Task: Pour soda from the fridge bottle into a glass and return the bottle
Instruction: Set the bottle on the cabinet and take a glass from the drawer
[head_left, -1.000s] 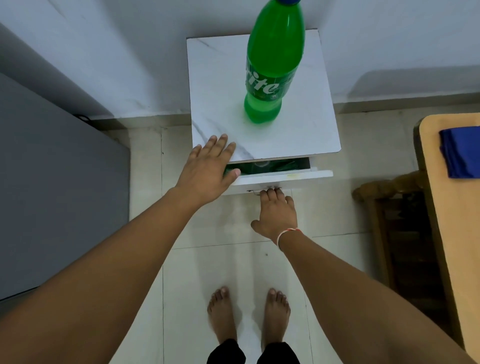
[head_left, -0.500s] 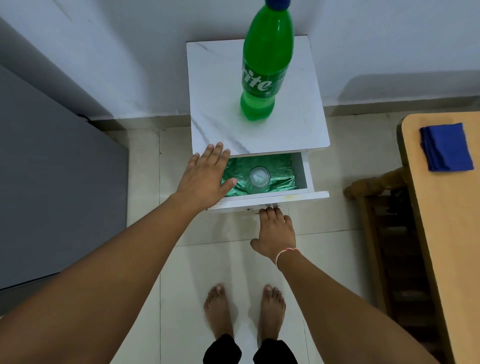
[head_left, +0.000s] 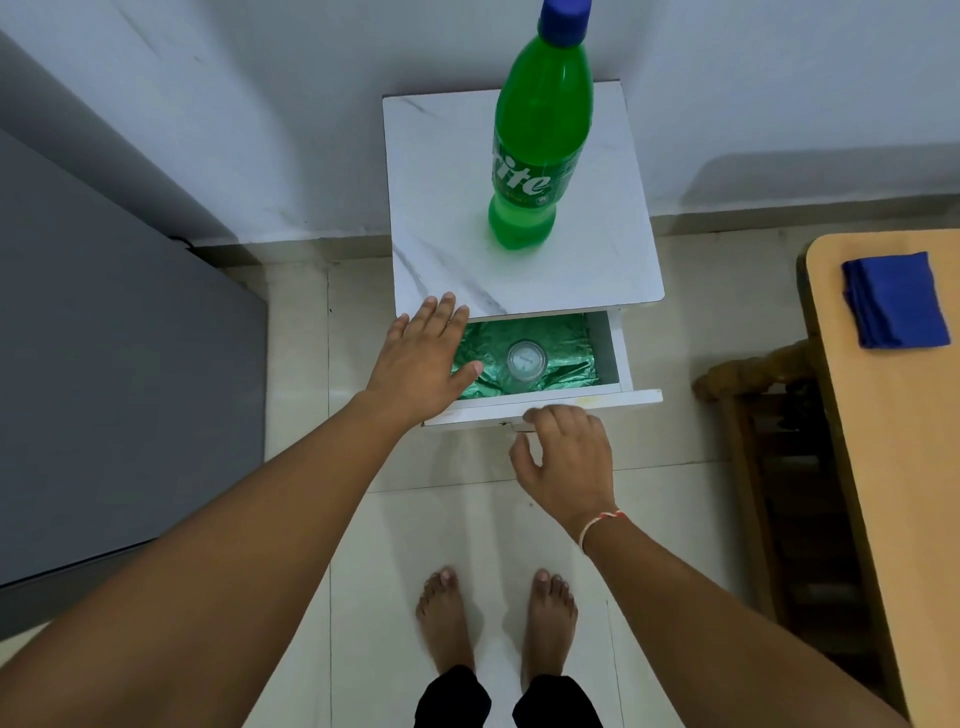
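A: From the head camera, what holds what?

B: The drawer (head_left: 613, 358) of the small white cabinet (head_left: 441, 171) is pulled out toward the person. It is lined with crinkled green foil (head_left: 566, 343), and a clear glass (head_left: 526, 364) stands upright on the foil near the middle; I cannot tell whether anything is in it. The green soda bottle (head_left: 540, 150) stands upright on the cabinet's marble-patterned top, toward the back right, blue cap (head_left: 564, 15) on, with green liquid showing in it.

A: And the hands?

B: The left hand (head_left: 421, 364) lies flat with fingers straight and together, over the drawer's left end and the front left corner of the top, its thumb out over the foil. It holds nothing. The right hand (head_left: 566, 457) is at the drawer's front panel (head_left: 597, 402), fingers loosely curled, fingertips on the panel's edge; I cannot tell whether they grip a handle.

A: Edges and room?

B: The glass sits apart from the drawer walls, with open foil on every side, just right of the left thumb. The top's front edge overhangs the back of the drawer. The bottle stands back from that front edge, nearer the right side.

A: What else is around?

B: A grey fridge (head_left: 119, 364) stands left of the cabinet, with a strip of tiled floor (head_left: 353, 519) between. A wooden table (head_left: 893, 441) sits at the right with a folded blue cloth (head_left: 893, 301) on it, and a wooden chair (head_left: 753, 374) is between table and cabinet. The person's bare feet (head_left: 496, 618) stand on the tiles in front of the drawer.
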